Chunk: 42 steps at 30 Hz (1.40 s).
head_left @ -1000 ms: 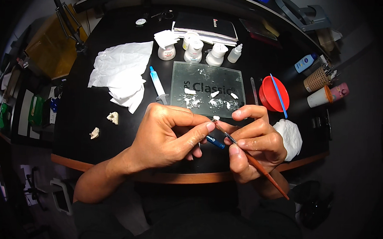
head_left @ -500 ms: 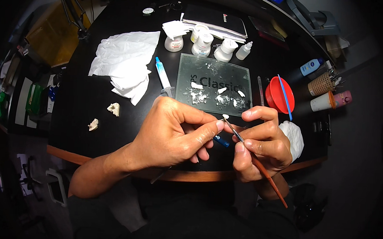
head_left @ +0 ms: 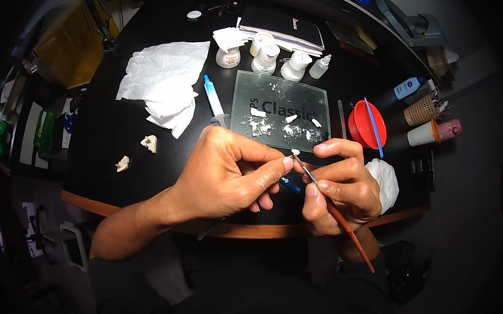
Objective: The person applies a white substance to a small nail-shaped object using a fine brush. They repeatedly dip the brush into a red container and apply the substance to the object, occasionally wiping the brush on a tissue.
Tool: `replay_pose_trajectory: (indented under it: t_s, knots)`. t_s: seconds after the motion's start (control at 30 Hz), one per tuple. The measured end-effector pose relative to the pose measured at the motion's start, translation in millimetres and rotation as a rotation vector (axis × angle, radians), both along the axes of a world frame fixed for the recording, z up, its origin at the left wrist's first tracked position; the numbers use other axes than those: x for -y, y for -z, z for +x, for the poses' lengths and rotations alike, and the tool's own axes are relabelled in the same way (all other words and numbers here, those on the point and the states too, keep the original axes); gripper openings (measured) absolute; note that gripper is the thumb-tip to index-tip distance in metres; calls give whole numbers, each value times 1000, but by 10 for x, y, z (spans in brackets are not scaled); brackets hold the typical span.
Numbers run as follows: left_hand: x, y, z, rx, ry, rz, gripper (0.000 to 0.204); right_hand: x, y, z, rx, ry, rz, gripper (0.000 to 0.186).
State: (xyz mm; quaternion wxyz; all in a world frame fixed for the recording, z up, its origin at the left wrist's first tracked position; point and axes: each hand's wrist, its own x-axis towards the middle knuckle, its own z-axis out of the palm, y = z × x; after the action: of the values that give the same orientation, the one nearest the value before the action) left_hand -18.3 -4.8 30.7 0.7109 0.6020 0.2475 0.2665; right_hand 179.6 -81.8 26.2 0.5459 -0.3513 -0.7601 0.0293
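Thumb and index finger of my left hand (head_left: 228,170) are closed in a pinch. Just past them sits a small white tooth-like piece (head_left: 295,152), apparently on the tip of a thin tool (head_left: 210,228) whose other end shows below that hand. My right hand (head_left: 345,189) is closed on a fine paintbrush (head_left: 344,225) with a reddish-brown handle and metal ferrule. The brush tip touches or nearly touches the white piece. Beyond both hands lies a glass slab (head_left: 246,89) with white paste lumps (head_left: 258,126). A blue object (head_left: 289,185) is partly hidden behind my left hand.
Several white jars (head_left: 265,62) and a dropper bottle (head_left: 320,67) stand behind the slab. A blue syringe (head_left: 213,99), tissues (head_left: 159,74) and dental model pieces (head_left: 149,143) lie left. At right are a red bowl (head_left: 359,125) with a blue stick (head_left: 374,128) and wadded tissue (head_left: 385,182).
My right hand and the brush have shifted slightly left. My left hand and the white piece have hardly moved.
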Motion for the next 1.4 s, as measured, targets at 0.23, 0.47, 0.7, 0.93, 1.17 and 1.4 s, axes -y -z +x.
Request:
replay_pose_trajectory:
  t_s: [0.23,0.47,0.7,0.93,1.17,1.4]
  knots:
    - [-3,12,2,-19,3,22,16,3,77,22,-40,-29,4,23]
    - [-31,94,36,101,-144,424,15,-33,161,95,-536,-343,-65,20]
    - [-22,144,71,145,-184,360,18,-52,119,67,-830,-379,-219,10]
    - [-1,183,94,135,-156,305,19,-77,160,47,-840,-390,-216,8]
    - [27,205,106,197,-119,274,19,-57,191,93,-856,-370,-307,12]
    - [16,209,100,175,-98,277,17,-85,203,48,-829,-333,-253,8]
